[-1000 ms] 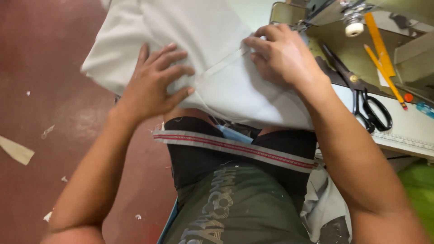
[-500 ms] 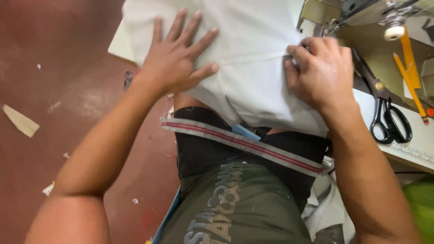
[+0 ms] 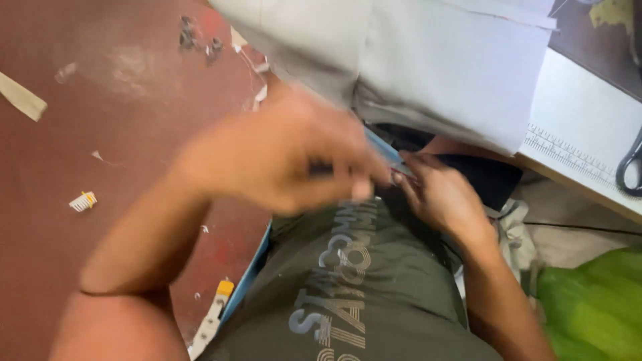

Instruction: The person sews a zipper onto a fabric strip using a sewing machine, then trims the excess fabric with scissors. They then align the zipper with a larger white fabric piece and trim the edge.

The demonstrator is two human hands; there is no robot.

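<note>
Compared with half a second earlier, both hands are seen withdrawn from the white fabric (image 3: 428, 67), which is now left draped over the table edge across the upper middle of the frame, with its lower corner hanging toward the lap. The view is also shifted, so that more of the dark red floor (image 3: 100, 100) is shown at the left and the sewing machine is no longer in frame. The white table (image 3: 588, 127), with a printed ruler along its edge, is seen at the upper right, and a black scissor handle (image 3: 632, 167) is cut off by the right border. The left hand (image 3: 281, 157), strongly blurred, is held in the centre with fingers curled downward; whether anything is gripped cannot be told. The right hand (image 3: 441, 194) is placed just right of it, over the lap, fingers bent together near a thin blue strip (image 3: 384, 150) between the two hands; the grip itself is not clear. Small scraps are scattered on the floor, among them a pale strip (image 3: 23, 100) at the upper left and a tiny white comb-like piece (image 3: 83, 201) below it.
</note>
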